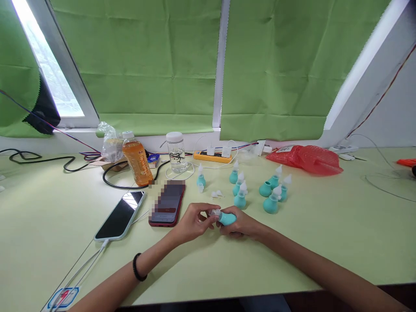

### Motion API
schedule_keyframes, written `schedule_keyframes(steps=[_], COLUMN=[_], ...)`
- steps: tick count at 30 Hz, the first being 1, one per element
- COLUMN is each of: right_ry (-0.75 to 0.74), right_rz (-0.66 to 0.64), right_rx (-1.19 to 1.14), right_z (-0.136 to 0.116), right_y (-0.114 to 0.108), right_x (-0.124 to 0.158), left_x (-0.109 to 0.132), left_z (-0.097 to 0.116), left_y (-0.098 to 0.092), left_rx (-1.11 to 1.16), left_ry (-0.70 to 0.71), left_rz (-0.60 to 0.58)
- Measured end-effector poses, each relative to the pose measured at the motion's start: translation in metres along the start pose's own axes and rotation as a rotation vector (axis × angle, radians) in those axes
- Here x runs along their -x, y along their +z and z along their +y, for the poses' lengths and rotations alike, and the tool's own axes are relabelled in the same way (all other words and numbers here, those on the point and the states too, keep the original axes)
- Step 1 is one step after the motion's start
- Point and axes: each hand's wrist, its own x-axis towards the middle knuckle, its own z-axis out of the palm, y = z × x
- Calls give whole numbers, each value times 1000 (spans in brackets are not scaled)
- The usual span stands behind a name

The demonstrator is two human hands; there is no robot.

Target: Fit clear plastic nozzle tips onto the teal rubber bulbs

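Observation:
A teal bulb (228,219) lies on its side in my right hand (242,223), whose fingers are wrapped round it. At the bulb's left end, my left hand (196,223) pinches a small clear plastic piece (215,212) that touches the bulb's neck. Beyond my hands stand several teal bulbs with whitish tips, among them one (239,200) just behind my right hand and one (271,204) further right. A teal bulb without a tip (265,188) is among them. Small white tips (216,194) lie on the table behind my left hand.
Left of my hands are a red-cased phone (177,203) and a pale-cased phone (120,216) with a cable. Behind stand an orange drink bottle (138,162), a clear jar (177,156) and a yellow power strip (211,157). A red plastic bag (308,160) lies back right on the table (344,225).

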Motion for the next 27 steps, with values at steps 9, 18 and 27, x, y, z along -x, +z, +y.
schedule_keyframes(steps=[9, 18, 27], right_ry=[-79, -185, -225], right_rz=[-30, 23, 22], right_rx=[-152, -58, -81], right_z=[-5, 13, 14], right_y=[10, -1, -2], right_x=[4, 13, 12], left_x=[-10, -45, -64], left_z=[-10, -26, -38], left_y=[-6, 2, 9], left_rx=[257, -1190, -1305], left_ry=[28, 309, 280], left_rz=[83, 6, -42])
